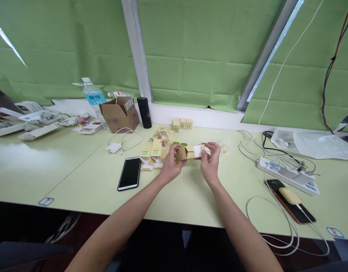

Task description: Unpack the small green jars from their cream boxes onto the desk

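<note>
My left hand (171,163) is closed on a small tan cardboard box (181,154), held just above the table with an open end showing. My right hand (210,162) pinches a white piece of card (197,151) at the box's right end; whether this is a flap or a separate insert I cannot tell. Left of the hands lie several unfolded small boxes (156,153) with green windows. Bits of green (184,144) show behind my left hand. Beside my right hand are small clear pieces with yellow centres (224,147).
Several closed small boxes (183,124) stand at the back. To the left are a phone (129,173), a white charger (114,147), a brown carton (119,117), a black flask (144,112) and a bottle (93,96). A power strip (287,175), cables and another phone (301,213) lie right.
</note>
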A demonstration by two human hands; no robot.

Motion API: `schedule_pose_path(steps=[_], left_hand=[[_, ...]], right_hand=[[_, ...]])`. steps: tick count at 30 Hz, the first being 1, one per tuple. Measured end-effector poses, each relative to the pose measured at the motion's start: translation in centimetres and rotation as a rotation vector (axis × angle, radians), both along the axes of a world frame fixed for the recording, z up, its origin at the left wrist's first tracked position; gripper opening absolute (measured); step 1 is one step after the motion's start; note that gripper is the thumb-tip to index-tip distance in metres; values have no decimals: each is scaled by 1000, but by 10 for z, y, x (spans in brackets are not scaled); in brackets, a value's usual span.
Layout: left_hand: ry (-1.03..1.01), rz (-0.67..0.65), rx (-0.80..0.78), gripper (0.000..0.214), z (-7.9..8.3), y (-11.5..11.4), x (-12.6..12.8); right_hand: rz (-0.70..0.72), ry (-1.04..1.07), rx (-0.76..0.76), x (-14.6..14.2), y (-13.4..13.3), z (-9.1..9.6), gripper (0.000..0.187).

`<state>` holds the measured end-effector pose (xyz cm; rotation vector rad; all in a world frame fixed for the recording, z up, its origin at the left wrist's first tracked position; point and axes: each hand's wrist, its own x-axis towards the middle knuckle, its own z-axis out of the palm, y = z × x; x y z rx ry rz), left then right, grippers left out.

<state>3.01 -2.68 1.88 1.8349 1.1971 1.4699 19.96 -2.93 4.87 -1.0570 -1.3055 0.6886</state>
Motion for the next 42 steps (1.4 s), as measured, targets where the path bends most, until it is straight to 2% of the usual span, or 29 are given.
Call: schedule_pose_path(steps=[4, 7, 12, 18, 25, 27, 30, 33, 36, 40, 42], left_hand=[[151, -84, 188, 48, 0, -5, 1], [259, -124, 254, 39, 4, -7, 0], [295, -95, 240, 42, 8, -9, 1], [313, -76, 223, 59, 6, -9, 2], [307, -24, 274, 70, 5, -8, 2], [315, 8, 290, 70, 4, -8, 2], [313, 60, 304, 71, 4, -7, 2], [326, 82, 344, 72, 3, -6, 0], [374, 106, 394, 72, 1, -4, -1], [485, 153, 503, 70, -3, -2, -3], [553, 171, 580, 70, -5, -1, -3]], right_hand=[[-138, -188, 193, 1, -3, 1, 20], [-211, -222, 322, 3, -2, 1, 23], [-295, -267, 358, 7, 0, 1, 33], [-243, -373, 464, 7, 0, -1, 38], [-250, -531, 523, 4, -2, -3, 16], [-279, -523, 541, 4, -3, -2, 18], [-304, -510, 535, 4, -2, -1, 31], [-256, -524, 500, 3, -2, -2, 35], [-204, -524, 412, 3, -2, -3, 29], [-145, -482, 297, 2, -3, -3, 7], [-122, -454, 254, 0, -4, -4, 5]])
